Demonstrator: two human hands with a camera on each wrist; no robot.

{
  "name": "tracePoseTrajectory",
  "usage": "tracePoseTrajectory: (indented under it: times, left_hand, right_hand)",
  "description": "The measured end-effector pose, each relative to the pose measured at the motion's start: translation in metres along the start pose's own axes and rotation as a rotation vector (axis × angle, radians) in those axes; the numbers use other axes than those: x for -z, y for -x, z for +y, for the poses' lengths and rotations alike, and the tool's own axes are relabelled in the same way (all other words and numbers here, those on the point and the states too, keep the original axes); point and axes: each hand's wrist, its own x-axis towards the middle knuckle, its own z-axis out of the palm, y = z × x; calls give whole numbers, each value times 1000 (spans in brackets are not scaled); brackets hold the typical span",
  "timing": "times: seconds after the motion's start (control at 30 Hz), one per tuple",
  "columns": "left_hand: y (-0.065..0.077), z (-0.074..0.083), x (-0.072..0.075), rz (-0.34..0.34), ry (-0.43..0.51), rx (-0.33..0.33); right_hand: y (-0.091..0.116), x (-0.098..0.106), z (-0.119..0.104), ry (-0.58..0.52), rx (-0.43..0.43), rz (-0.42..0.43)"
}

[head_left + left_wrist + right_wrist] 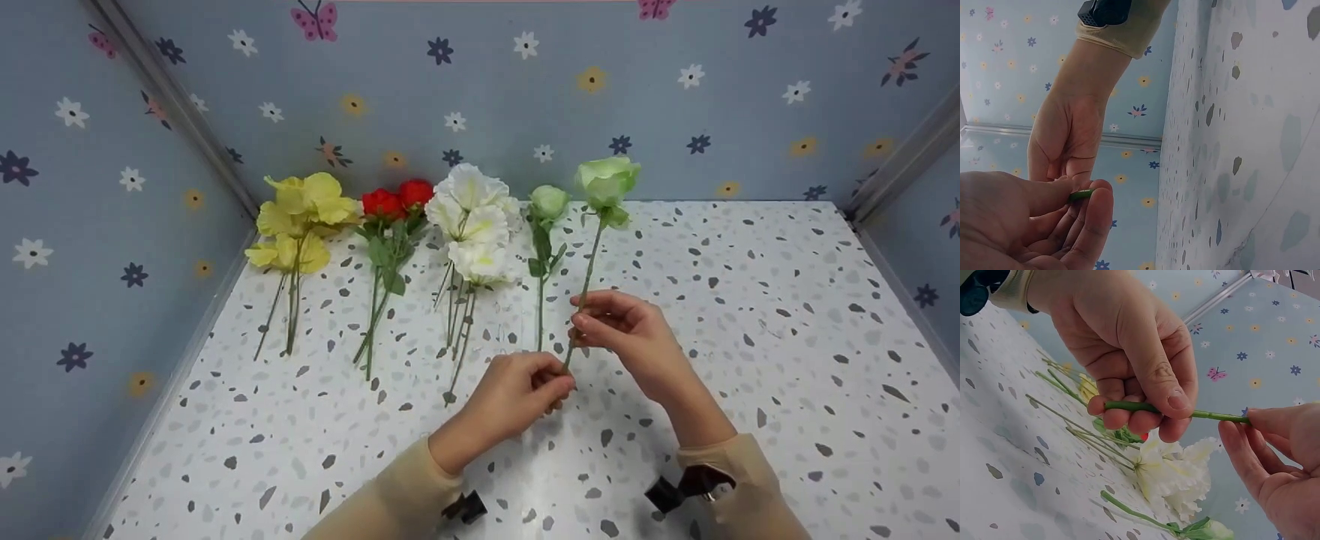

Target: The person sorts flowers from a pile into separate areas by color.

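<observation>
A pale green artificial rose [606, 180] stands tilted on its long stem [590, 262], held between both hands. My left hand [517, 394] pinches the lower end of that stem between thumb and fingers; its green tip [1081, 194] shows in the left wrist view. Higher up, my right hand [630, 337] grips the stem with thumb and fingertips, as the right wrist view shows from the side, where the right hand [1286, 467] is partly cut off. To the left of the held rose lies a second, smaller green rose [550, 201], its stem running down toward the left hand.
Leftward on the speckled table [750, 337] lie white flowers [476, 217], red flowers [384, 204] and yellow flowers [304, 202], with heads toward the back wall [487, 90]. Patterned side panels [97, 247] bound the table. Each sleeve carries a dark wrist device [679, 491].
</observation>
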Motion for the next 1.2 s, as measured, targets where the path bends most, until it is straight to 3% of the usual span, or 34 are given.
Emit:
tracePoseTrajectory:
  times: [0.27, 0.5, 0.77, 1.0, 1.2]
  left_hand:
    - [0, 5, 1, 33, -17, 4]
    - [-1, 3, 0, 63, -26, 5]
    - [0, 4, -3, 109, -86, -7]
    - [-7, -1, -6, 182, -218, -13]
    - [-32, -7, -7, 229, -444, 37]
  right_hand:
    - [0, 5, -4, -1, 25, 9]
    - [-1, 10, -3, 22, -7, -13]
    - [1, 40, -15, 109, -21, 87]
    - [5, 79, -18, 345, -54, 191]
    - [12, 107, -16, 491, -174, 288]
